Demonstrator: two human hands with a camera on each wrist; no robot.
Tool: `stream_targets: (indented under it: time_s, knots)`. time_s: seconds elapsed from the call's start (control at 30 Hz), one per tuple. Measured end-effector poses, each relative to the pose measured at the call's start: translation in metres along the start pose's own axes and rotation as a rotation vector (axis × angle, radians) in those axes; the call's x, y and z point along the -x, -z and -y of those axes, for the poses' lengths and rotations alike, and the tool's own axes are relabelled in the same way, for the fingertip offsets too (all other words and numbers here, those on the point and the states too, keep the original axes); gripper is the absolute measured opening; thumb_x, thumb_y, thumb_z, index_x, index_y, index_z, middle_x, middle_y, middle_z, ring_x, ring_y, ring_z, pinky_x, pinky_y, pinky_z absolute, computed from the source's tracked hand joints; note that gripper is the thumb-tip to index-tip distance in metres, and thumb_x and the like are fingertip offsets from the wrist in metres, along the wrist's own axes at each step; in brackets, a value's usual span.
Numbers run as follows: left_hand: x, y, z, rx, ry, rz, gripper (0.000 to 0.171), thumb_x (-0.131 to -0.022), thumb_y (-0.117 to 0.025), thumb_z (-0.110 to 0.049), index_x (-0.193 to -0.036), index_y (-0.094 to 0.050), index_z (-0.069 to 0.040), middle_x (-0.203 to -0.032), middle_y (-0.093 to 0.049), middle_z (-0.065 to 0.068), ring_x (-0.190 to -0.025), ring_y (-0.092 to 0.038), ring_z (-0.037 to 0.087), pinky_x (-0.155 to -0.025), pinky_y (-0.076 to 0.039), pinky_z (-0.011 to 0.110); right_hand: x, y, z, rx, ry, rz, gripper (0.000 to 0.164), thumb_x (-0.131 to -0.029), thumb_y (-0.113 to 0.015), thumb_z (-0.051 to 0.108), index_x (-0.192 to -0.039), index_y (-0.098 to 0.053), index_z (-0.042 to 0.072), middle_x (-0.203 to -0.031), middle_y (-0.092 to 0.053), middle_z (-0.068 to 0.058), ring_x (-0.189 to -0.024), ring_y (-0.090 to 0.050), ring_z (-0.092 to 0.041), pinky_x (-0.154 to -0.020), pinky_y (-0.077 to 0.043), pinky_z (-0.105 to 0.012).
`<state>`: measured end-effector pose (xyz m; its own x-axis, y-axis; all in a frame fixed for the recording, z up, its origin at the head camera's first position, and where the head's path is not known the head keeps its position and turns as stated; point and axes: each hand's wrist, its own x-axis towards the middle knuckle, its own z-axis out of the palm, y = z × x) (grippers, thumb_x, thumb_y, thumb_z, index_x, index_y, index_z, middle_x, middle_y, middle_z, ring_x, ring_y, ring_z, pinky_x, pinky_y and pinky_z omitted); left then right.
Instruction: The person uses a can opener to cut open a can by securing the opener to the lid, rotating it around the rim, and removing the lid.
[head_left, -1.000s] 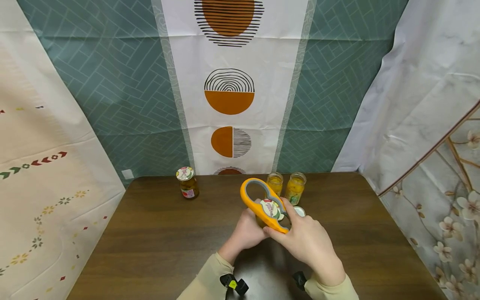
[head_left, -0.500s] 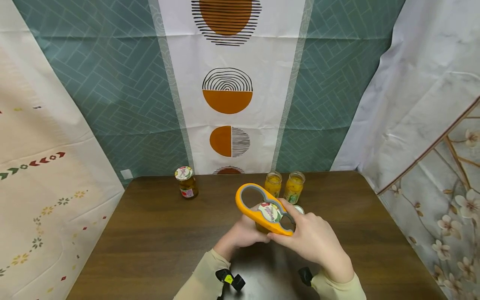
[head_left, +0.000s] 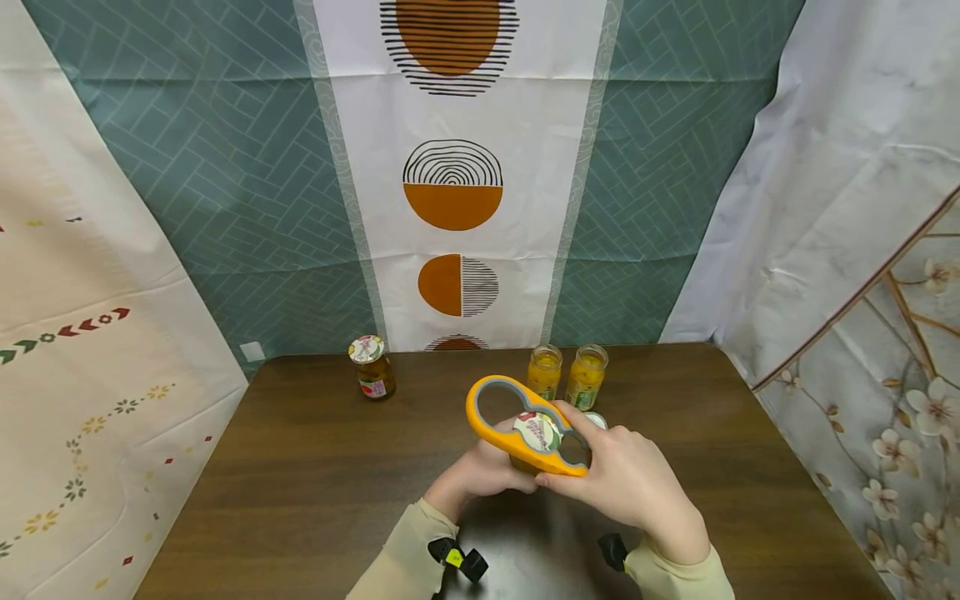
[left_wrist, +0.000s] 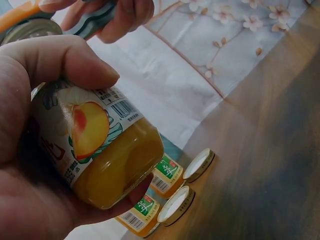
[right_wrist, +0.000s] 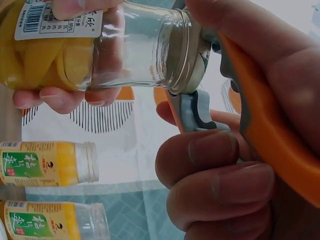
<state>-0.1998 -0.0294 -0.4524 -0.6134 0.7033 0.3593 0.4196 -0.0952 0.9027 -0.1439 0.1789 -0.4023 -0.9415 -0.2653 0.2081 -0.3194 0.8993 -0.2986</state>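
My left hand point(head_left: 491, 467) holds a glass jar of yellow fruit point(left_wrist: 105, 145) tilted above the table, its fingers wrapped round the body; the label shows a cut peach. In the right wrist view, clear space lies between the fruit and the lid. My right hand point(head_left: 637, 479) grips an orange-and-grey jar opener point(head_left: 551, 462). The opener sits round the jar's printed lid point(head_left: 537, 431), which shows in its middle opening. The larger loop sticks out to the upper left. In the right wrist view, the grey inner edge of the opener point(right_wrist: 260, 107) lies against the lid's side.
Two lidless jars with yellow contents, a left one point(head_left: 544, 372) and a right one point(head_left: 586, 379), stand at the back of the brown table point(head_left: 337, 500). Two removed lids point(left_wrist: 199, 164) lie beside them. A lidded dark jar point(head_left: 372, 367) stands back left. Patterned cloths hang behind.
The opener has turned counterclockwise in the head view, its larger loop swinging left and down. Both hands have moved slightly, still holding the jar and opener.
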Motion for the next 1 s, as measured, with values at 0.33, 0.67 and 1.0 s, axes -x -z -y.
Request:
stream_targets:
  time_s: [0.33, 0.67, 1.0]
  knots:
    - [0.003, 0.002, 0.007, 0.026, 0.056, 0.052, 0.060, -0.067, -0.071, 0.012, -0.123, -0.054, 0.000, -0.110, -0.062, 0.010, -0.097, -0.056, 0.013, -0.090, -0.048, 0.029, 0.001, 0.004, 0.000, -0.016, 0.042, -0.019, 0.090, -0.067, -0.058, 0.088, -0.146, -0.037, 0.050, -0.047, -0.037, 0.010, -0.044, -0.038, -0.010, -0.043, -0.035, -0.029]
    - [0.003, -0.001, 0.044, 0.014, 0.096, 0.001, 0.071, -0.068, -0.076, 0.003, -0.131, -0.049, -0.014, -0.121, -0.059, 0.002, -0.105, -0.055, 0.017, -0.097, -0.047, 0.035, 0.004, 0.008, -0.004, -0.044, 0.001, -0.042, 0.093, -0.067, -0.059, 0.088, -0.146, -0.040, 0.044, -0.050, -0.041, 0.010, -0.046, -0.040, -0.010, -0.045, -0.037, -0.030]
    - [0.003, -0.002, 0.046, -0.040, 0.115, -0.029, 0.073, -0.072, -0.080, -0.007, -0.135, -0.046, -0.021, -0.125, -0.057, -0.001, -0.108, -0.056, 0.016, -0.098, -0.048, 0.037, 0.005, 0.015, -0.010, -0.089, -0.026, -0.051, 0.091, -0.068, -0.061, 0.085, -0.145, -0.041, 0.042, -0.062, -0.052, 0.010, -0.053, -0.046, -0.010, -0.051, -0.042, -0.031]
